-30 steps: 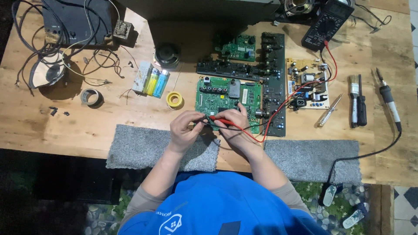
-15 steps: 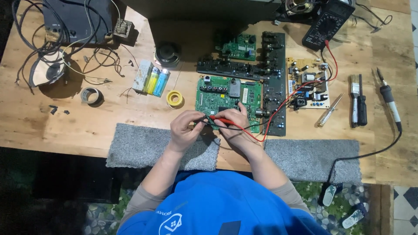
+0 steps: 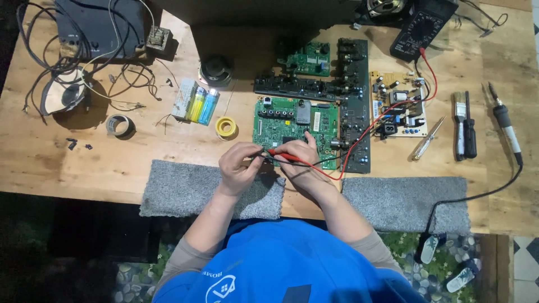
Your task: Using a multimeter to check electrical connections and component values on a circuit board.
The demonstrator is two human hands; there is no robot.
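Probe leads, one red [image 3: 286, 155] and one black [image 3: 264, 156], are held at the near edge of the green circuit board [image 3: 295, 120], which lies flat on the worktop [image 3: 112, 163] just beyond both hands. The red probe is pinched in the right hand [image 3: 300, 157], and the black one is gripped by the left hand [image 3: 238, 165]; both hands are closed on their probes, with the tips brought close together between them (whether the tips touch cannot be told). Red and black wires [image 3: 365, 132] are trailed to the right and away, towards the multimeter [image 3: 421, 28] at the far right corner. For a clean reading, the tips are best kept steady with the wrists rested on the grey mat [image 3: 185, 188] beneath the left hand. Just left of that hand sits a yellow solder reel [image 3: 226, 127], and beyond it a pack of lighters [image 3: 196, 102]. Well to the right, a soldering iron [image 3: 505, 120] and a screwdriver [image 3: 469, 132] are laid out.
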